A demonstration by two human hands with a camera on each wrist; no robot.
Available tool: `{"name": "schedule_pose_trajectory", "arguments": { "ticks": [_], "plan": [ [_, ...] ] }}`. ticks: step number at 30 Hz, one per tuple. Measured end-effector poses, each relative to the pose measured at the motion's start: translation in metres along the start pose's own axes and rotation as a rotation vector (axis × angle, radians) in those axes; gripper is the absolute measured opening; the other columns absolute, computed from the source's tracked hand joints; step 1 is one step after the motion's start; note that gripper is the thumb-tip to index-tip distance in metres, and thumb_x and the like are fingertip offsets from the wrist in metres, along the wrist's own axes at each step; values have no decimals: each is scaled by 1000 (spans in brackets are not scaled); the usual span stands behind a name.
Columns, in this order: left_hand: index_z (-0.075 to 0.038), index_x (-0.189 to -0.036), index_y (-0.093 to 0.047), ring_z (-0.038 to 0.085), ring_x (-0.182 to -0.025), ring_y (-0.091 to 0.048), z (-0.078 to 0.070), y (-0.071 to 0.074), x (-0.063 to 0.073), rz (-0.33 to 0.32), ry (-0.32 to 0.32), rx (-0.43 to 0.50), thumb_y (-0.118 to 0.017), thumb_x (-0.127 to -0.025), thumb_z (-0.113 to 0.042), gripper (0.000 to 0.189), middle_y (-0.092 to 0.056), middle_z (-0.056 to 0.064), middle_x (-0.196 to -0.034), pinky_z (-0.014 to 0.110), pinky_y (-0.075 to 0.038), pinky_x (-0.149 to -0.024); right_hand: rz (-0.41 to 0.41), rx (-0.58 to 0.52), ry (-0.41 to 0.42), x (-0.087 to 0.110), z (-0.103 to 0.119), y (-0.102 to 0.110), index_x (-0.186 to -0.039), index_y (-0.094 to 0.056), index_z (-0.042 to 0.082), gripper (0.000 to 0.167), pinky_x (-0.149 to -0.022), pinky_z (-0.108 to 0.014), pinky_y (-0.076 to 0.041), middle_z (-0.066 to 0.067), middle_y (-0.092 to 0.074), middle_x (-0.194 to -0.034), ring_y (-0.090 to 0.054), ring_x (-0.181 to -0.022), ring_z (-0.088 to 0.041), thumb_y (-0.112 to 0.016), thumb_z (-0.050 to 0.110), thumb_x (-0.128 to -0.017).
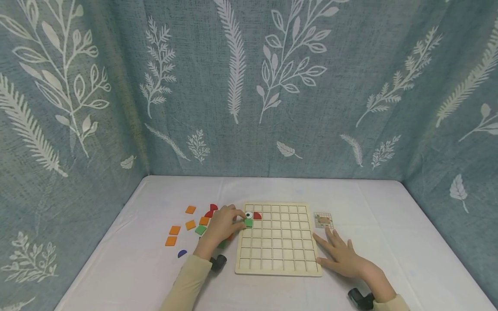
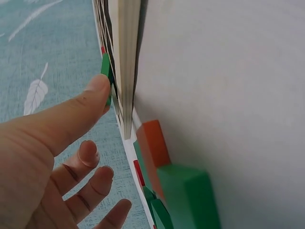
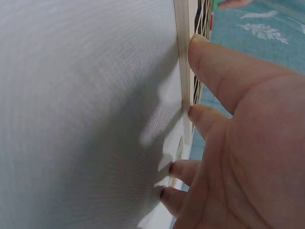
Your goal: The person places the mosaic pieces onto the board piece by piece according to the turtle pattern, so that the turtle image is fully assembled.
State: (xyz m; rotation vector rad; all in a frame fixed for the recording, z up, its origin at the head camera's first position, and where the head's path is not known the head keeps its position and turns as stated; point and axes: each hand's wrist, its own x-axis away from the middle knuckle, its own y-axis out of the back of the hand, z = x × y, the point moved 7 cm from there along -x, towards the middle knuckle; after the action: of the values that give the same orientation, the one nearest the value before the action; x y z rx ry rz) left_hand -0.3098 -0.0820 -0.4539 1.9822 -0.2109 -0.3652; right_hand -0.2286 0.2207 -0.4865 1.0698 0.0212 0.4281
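Observation:
A pale wooden grid board (image 1: 278,242) lies on the white-covered table. At its upper left, my left hand (image 1: 223,222) pinches a green square tile (image 1: 248,223) by its edge, thumb against it in the left wrist view. Just above that tile sits a white eye tile (image 1: 248,215) with a black dot, close to my index fingertip. A red quarter-round tile (image 1: 257,215) lies to the eye's right. My right hand (image 1: 344,255) has its fingers spread, with thumb and index finger touching the board's right edge. A small printed card (image 1: 324,220) lies beyond its fingertips.
Loose pieces lie left of the board: several orange squares (image 1: 174,230), green squares (image 1: 200,230), red rounded pieces (image 1: 213,207) and a blue half-round (image 1: 182,253). My left forearm and hand partly cover some. A patterned blue-green curtain (image 1: 249,86) surrounds the table's back and sides.

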Motion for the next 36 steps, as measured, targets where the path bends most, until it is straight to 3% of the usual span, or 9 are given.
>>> {"name": "schedule_pose_trajectory", "arguments": {
  "ticks": [24, 36],
  "plan": [
    [-19, -95, -75, 12, -64, -41, 1, 0, -2, 11, 60, 23, -77, -74, -26, 22, -49, -6, -68, 25, -32, -56, 4, -4, -3, 0, 0, 2, -145, -32, 17, 69, -95, -73, 5, -28, -8, -150, 0, -136, -49, -53, 48, -87],
    [-15, -100, -73, 12, -67, -43, 16, 4, 5, 14, 40, 112, -77, -75, -22, 27, -53, -5, -74, 25, -36, -58, 0, -2, 3, -1, 0, 1, -145, -32, 17, 69, -95, -73, 5, -27, -8, -150, 0, -136, -49, -53, 49, -87]
  ]
}}
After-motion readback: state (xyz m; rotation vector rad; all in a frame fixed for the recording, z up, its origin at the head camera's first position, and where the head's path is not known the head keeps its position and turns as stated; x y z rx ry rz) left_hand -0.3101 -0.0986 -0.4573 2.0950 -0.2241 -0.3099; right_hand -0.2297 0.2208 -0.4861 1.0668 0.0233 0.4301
